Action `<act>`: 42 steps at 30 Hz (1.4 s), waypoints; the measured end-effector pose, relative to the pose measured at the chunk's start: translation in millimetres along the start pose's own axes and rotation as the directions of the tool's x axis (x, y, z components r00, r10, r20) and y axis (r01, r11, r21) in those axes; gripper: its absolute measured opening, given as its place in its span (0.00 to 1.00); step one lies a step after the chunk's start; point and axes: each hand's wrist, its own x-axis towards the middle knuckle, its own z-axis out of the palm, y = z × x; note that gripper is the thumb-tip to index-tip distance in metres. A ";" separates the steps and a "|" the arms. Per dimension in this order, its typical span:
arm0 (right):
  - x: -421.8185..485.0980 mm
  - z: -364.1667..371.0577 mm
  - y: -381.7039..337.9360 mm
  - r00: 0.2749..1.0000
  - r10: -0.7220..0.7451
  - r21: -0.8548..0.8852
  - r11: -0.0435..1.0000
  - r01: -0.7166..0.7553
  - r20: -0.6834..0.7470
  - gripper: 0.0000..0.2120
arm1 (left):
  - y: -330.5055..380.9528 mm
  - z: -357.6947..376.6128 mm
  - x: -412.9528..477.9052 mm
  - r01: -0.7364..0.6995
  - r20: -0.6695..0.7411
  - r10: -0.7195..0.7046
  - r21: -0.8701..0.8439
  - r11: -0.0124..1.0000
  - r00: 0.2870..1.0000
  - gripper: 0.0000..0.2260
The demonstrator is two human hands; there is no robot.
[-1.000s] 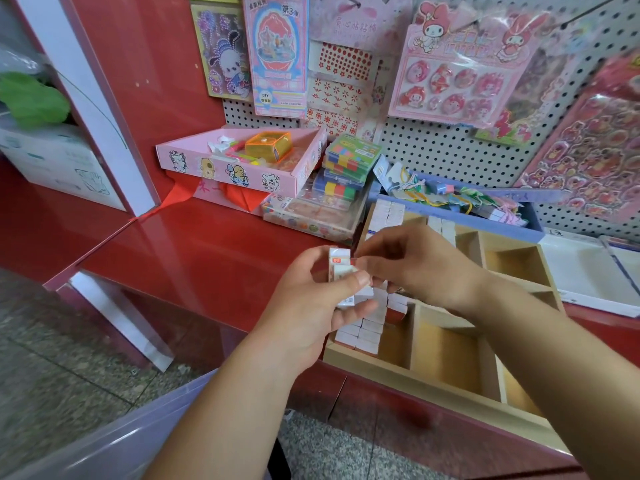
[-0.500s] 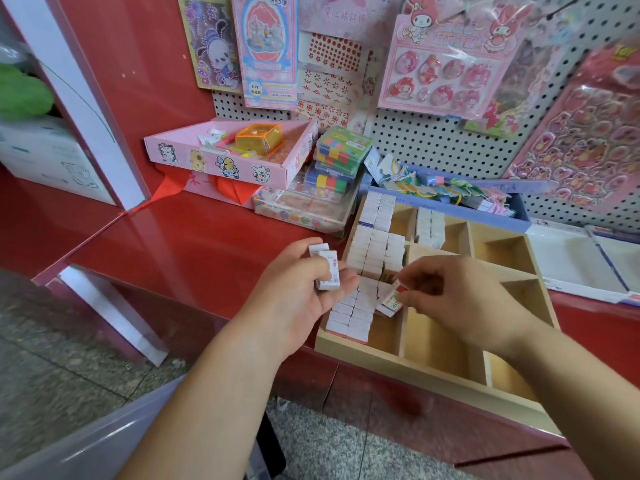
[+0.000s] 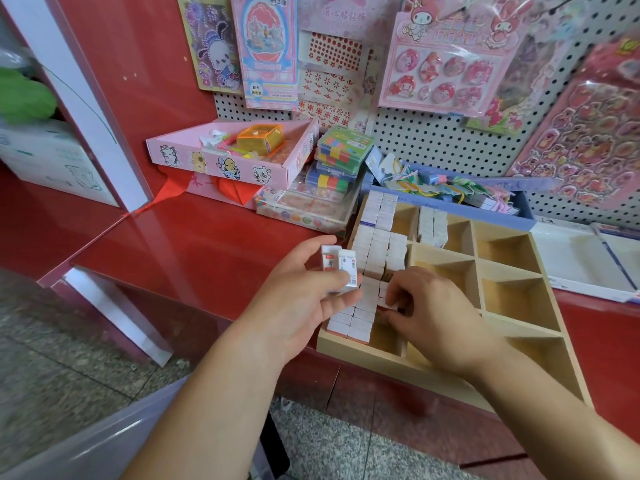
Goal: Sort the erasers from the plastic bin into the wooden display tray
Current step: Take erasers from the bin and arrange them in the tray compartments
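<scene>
Placement is the step in hand: we are seating one eraser at a time into the near-left compartment of the wooden display tray (image 3: 360, 351), which stands on the red counter (image 3: 194, 251). Our left hand (image 3: 304, 299) hovers just beside the tray's left edge and grips two wrapped erasers (image 3: 341, 268) upright between thumb and fingers, a reserve for the coming placements. Our right hand (image 3: 436, 317) is down in the compartment, its fingertips (image 3: 398, 292) curled against the packed rows of erasers (image 3: 379, 244). We cannot tell whether they pinch a piece or only press one into line, because the knuckles hide the contact. A shorter stack (image 3: 433, 223) fills part of the next compartment back; the others look bare.

By our judgement the next move calls for lifting the right hand free, taking one eraser from the left, and setting it flush at the open end of the row. The plastic bin (image 3: 90, 445) lies low at the near left, well apart from both hands.
</scene>
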 end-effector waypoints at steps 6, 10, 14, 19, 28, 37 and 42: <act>4.3 -18.5 4.4 0.993 0.100 0.174 0.979 -0.111 0.070 0.09 | -0.9 0.3 -0.5 -0.016 0.018 0.015 0.007 1.000 1.000 0.22; 6.0 -26.0 -8.4 0.987 0.159 0.488 0.864 -0.127 -0.026 0.02 | -2.9 4.1 -1.7 -0.017 0.091 0.014 0.031 0.999 0.996 0.21; 10.9 -25.6 -20.5 0.983 0.178 0.708 0.688 -0.160 0.049 0.05 | -7.4 13.0 -5.6 -0.015 0.174 0.001 0.083 0.996 0.985 0.21; 10.9 -30.9 -7.5 0.978 0.208 0.797 0.584 -0.151 0.033 0.07 | -10.8 21.5 -4.8 -0.008 0.095 -0.001 0.101 0.995 0.996 0.20; 45.4 -46.8 92.5 0.867 0.416 0.275 0.898 -0.343 -0.275 0.03 | -5.5 23.2 2.4 0.053 -0.005 -0.054 -0.065 0.996 0.999 0.12; 61.8 -26.2 96.0 0.930 0.237 0.001 0.969 -0.246 -0.280 0.07 | -5.1 22.0 6.9 0.053 -0.011 -0.054 -0.103 0.993 0.998 0.14; 61.5 -22.7 96.0 0.955 0.161 -0.139 0.970 -0.200 -0.248 0.10 | -5.1 20.5 7.4 0.024 0.016 -0.023 -0.056 0.998 1.000 0.20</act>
